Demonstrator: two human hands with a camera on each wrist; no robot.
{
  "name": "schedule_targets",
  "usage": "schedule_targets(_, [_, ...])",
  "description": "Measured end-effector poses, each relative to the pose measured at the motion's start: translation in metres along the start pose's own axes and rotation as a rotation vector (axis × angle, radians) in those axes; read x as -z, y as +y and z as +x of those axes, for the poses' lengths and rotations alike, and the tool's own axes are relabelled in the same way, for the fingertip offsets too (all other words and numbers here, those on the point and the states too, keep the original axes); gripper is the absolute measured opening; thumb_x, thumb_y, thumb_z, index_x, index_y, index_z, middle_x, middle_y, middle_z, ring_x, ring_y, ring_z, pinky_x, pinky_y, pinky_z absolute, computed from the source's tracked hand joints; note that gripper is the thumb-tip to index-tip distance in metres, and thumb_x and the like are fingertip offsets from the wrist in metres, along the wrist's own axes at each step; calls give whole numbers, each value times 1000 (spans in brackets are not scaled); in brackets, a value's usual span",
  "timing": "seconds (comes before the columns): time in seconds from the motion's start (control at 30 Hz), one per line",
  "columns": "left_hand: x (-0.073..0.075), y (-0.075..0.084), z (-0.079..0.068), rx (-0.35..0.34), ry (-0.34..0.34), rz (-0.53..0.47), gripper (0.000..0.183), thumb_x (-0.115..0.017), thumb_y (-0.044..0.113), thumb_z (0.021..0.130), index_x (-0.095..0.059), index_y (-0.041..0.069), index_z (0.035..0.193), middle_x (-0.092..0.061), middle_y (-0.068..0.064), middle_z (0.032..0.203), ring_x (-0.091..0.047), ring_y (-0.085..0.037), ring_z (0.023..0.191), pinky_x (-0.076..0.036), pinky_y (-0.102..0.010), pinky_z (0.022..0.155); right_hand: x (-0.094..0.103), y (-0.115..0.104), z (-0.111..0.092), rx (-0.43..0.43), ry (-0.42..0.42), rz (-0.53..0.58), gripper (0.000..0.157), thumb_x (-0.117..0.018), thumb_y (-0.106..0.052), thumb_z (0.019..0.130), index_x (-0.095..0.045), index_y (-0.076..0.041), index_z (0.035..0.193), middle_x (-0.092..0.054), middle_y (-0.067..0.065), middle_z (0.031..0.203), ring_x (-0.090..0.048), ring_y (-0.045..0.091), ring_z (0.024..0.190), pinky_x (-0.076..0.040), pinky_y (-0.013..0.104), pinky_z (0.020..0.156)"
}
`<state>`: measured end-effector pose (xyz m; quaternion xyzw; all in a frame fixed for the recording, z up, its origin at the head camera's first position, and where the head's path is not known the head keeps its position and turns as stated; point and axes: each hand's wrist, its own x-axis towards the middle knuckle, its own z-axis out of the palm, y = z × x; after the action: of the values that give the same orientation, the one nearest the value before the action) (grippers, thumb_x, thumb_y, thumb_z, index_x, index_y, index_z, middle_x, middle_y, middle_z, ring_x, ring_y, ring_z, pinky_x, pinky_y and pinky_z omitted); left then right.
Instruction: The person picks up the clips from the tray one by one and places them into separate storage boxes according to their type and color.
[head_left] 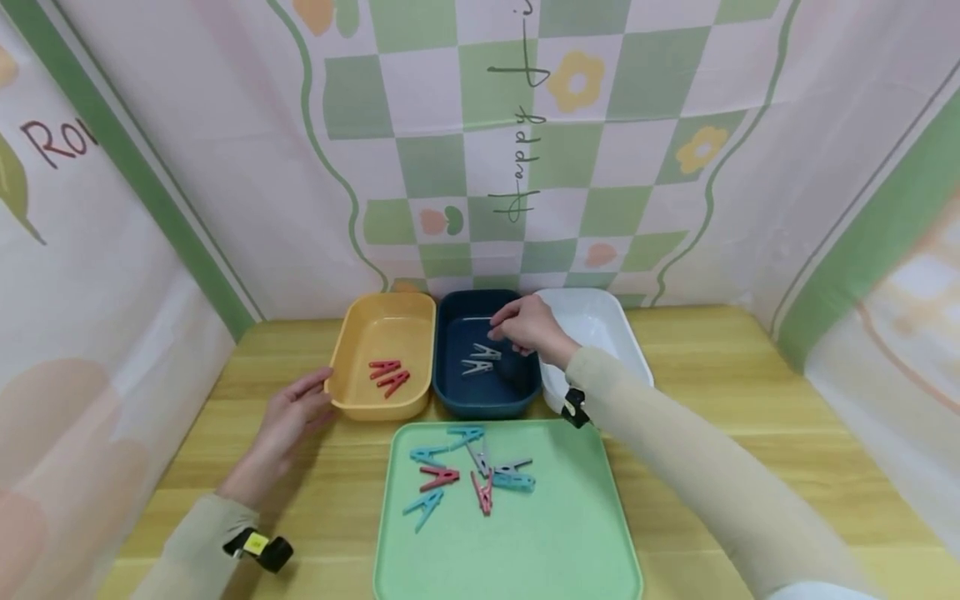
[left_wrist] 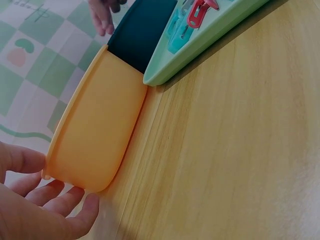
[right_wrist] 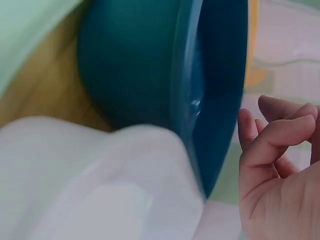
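My left hand [head_left: 296, 408] holds the near left corner of a yellow bin [head_left: 345, 333] by its rim; the left wrist view shows one digit at the rim and the other fingers [left_wrist: 55, 197] against or near the outer wall. Two red clothespins [head_left: 388, 377] lie inside that bin. Over the navy bin [head_left: 480, 408] hovers my right hand [head_left: 531, 325], fingers loosely bent, with nothing visible between them in the right wrist view. Below it, two grey clothespins [head_left: 480, 358] lie in the navy bin.
A white bin [head_left: 637, 350] stands right of the navy one, partly under my right arm. In front, a green tray [head_left: 525, 550] carries several blue, red and grey clothespins [head_left: 483, 493]. A patterned cloth [head_left: 517, 167] hangs behind the wooden table [head_left: 705, 358].
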<state>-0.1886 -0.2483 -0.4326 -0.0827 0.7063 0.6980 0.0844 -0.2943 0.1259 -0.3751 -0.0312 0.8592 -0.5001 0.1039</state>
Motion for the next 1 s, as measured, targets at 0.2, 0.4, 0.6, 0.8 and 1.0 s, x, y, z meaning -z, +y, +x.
schedule_targets(0.2, [2,1,0,-11,-3,11,58,-48,0,107,-31,0,163,-26,-20,170,-39,-39,148,-48,-40,114,4,-9,-26,58,-12,-39,17,-78,-16,96,-77,-6,110,-78,14,101,-51,18,49,-47,31,47])
schedule_targets(0.4, [4,0,0,-15,-4,16,58,-48,0,107,-32,-1,163,-28,-21,169,-40,-38,147,-50,-38,111,11,-11,-54,102,-49,-53,17,-76,-16,98,-77,-6,111,-78,15,105,-47,17,45,-43,32,43])
schedule_targets(0.6, [5,-1,0,-17,-5,22,58,-47,0,108,-31,-1,163,-28,-21,169,-39,-38,148,-48,-41,114,15,-4,-81,120,-69,-31,17,-75,-16,98,-76,-6,112,-76,11,103,-45,18,43,-40,31,41])
schedule_targets(0.8, [4,-1,0,-21,-7,13,58,-48,-1,107,-30,-2,163,-28,-22,169,-39,-39,148,-46,-42,115,17,7,-106,91,-85,29,15,-75,-15,99,-75,-7,112,-74,13,104,-40,17,42,-35,29,41])
schedule_targets(1.0, [1,-1,-1,-18,-13,2,58,-49,-1,107,-30,-1,163,-28,-22,169,-39,-39,148,-45,-43,116,19,21,-129,94,-60,16,15,-76,-16,98,-76,-8,111,-75,8,101,-41,15,42,-37,27,39])
